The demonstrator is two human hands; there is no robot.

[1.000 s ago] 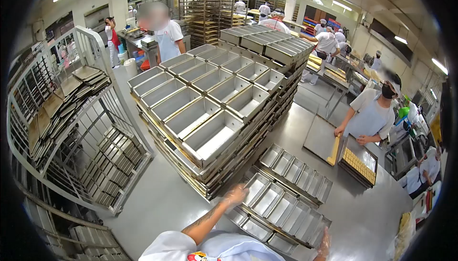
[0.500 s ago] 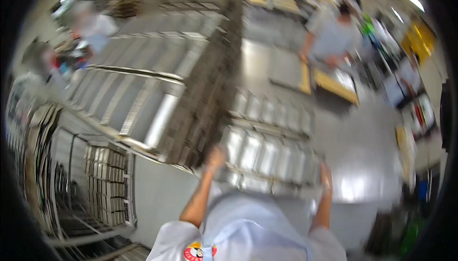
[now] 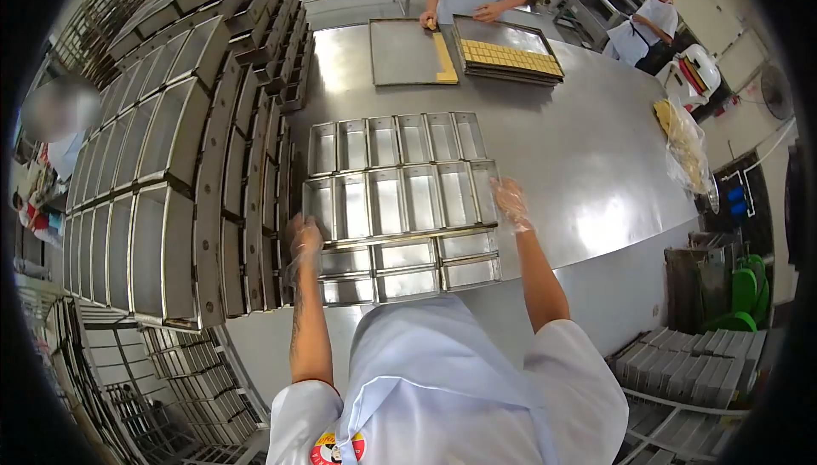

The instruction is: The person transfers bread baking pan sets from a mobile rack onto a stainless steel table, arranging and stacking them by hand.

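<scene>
Metal pan [image 3: 386,201], shiny-bottomed wells, mid-frame.
My left hand [image 3: 306,240] and right hand [image 3: 512,203] flank it; I can't tell the fingers' grip; yellow pieces [image 3: 512,58] part-fill the upper-centre tray [image 3: 511,35].

A tall pan stack [image 3: 211,210] blocks the space just left of the left grip [image 3: 305,239]; pan rows [image 3: 387,201] fill the way to the right grip [image 3: 511,203]. Right of that, bare tabletop [image 3: 600,167] leaves passage.

The pans [image 3: 385,201] are silver-grey, the table [image 3: 587,167] silver; at six o'clock the apron [image 3: 442,350] is pale blue; at one o'clock the blocks [image 3: 515,58] form a yellow grid pattern.
</scene>
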